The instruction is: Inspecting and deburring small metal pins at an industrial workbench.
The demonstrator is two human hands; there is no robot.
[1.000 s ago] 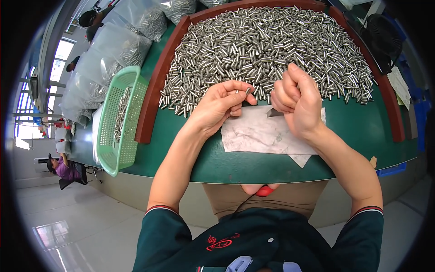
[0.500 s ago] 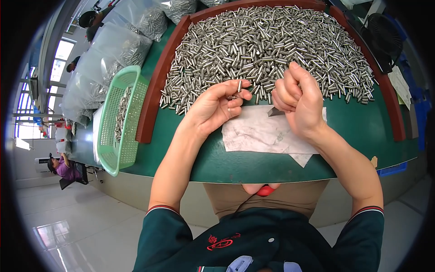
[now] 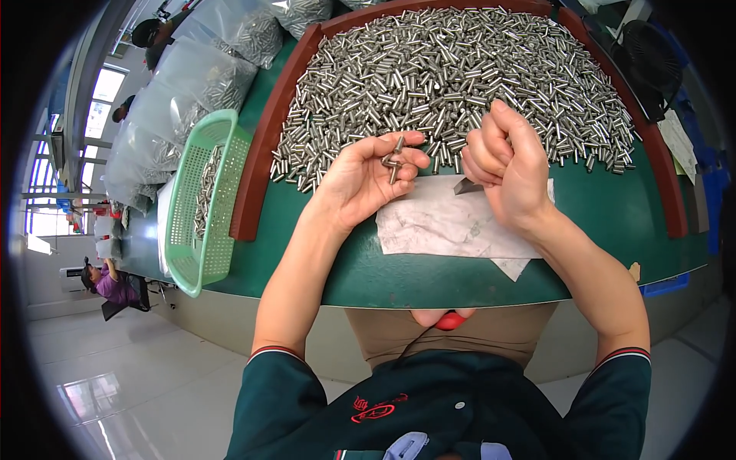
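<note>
My left hand (image 3: 360, 178) is turned palm up, its fingers curled around a few small shiny metal pins (image 3: 394, 162). One pin stands up by the thumb tip and others lie across the fingers. To its right, my right hand (image 3: 507, 165) is closed in a fist, with a dark grey flat piece (image 3: 465, 186) sticking out below the fingers. What the rest of that piece looks like is hidden in the fist. Beneath both hands lies a stained white cloth (image 3: 437, 226). A large heap of similar metal pins (image 3: 460, 69) spreads just beyond my fingers.
Dark red rails (image 3: 264, 146) border the heap on the green table (image 3: 368, 276). Left of them stands a green perforated basket (image 3: 216, 253) with pins in it. Clear plastic bags (image 3: 203, 73) of metal parts line the far left. A black fan (image 3: 650, 65) stands far right.
My left fingers have shifted and loosened a little, so more pins show in them, and the upright pin now leans. The right fist stays nearly in place.
</note>
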